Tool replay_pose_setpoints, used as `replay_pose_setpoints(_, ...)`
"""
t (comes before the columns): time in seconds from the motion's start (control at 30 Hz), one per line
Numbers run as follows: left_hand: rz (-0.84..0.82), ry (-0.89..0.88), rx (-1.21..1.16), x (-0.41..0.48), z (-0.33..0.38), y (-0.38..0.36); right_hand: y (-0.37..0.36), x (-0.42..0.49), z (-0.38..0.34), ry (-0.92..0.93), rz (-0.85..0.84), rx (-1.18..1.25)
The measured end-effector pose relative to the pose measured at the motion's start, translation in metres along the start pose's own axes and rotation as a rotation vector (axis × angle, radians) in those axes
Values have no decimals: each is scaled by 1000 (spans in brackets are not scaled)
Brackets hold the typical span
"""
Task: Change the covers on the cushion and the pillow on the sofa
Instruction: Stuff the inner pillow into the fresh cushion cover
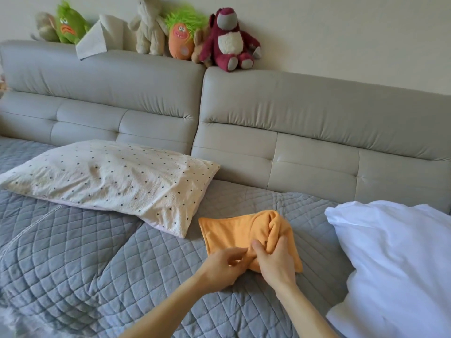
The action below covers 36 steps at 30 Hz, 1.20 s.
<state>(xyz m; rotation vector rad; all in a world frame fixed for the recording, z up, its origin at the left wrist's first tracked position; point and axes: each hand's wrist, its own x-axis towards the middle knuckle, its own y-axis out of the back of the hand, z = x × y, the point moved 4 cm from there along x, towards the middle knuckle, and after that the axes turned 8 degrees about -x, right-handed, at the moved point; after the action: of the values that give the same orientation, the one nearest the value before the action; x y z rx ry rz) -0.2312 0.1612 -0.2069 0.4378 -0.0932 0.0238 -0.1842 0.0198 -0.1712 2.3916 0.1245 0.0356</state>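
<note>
An orange fleece cover [234, 234] lies crumpled on the grey quilted seat [85, 252] of the sofa. My left hand [223, 267] pinches its near edge. My right hand [278, 261] grips a bunched fold of the same cover beside it. A cream pillow with dark dots [109, 179] lies to the left against the backrest. A bare white cushion [400, 264] rests at the right, apart from the orange cover.
The grey leather backrest [305, 111] runs across the view. Several plush toys sit on top of it, among them a dark red bear [229, 40] and a green monster [68, 23]. A folded pale cloth [97, 40] leans there too.
</note>
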Motion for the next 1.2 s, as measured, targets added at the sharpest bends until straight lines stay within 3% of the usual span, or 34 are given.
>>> replay_pose_setpoints(0.1,79,12,56,-16,-4,25,8,-3,-10,84,72,25)
replay_pose_setpoints(0.23,461,59,72,-53,-32,100,22,-8,-48,262,138,89)
replay_pose_setpoints(0.33,680,241,349,-94,-86,164,21,-15,-97,397,130,213)
replay_pose_setpoints(0.4,726,363,562,-121,-119,200,8,-20,-131,481,102,292)
replay_pose_setpoints(0.5,684,650,611,-159,-162,239,-34,-25,-177,594,16,351)
replay_pose_setpoints(0.6,633,673,622,-177,-180,251,-83,-34,-215,665,-12,363)
replay_pose_setpoints(0.67,697,567,520,-183,-183,253,-113,-44,-234,686,52,408)
replay_pose_setpoints(0.77,932,379,3,-193,-185,263,-167,-61,-242,671,108,445)
replay_pose_setpoints(0.83,944,351,-254,-192,-182,267,-214,-68,-230,629,20,376)
replay_pose_setpoints(0.9,898,360,-351,-188,-179,269,-259,-66,-205,587,-73,260)
replay_pose_setpoints(1.0,816,388,-162,-184,-174,270,-292,-58,-169,463,-158,184)
replay_pose_setpoints(1.13,735,552,400,-172,-173,257,-292,-50,-162,455,-190,151)
replay_pose_setpoints(1.2,713,471,658,-161,-169,251,-279,-48,-170,501,-239,171)
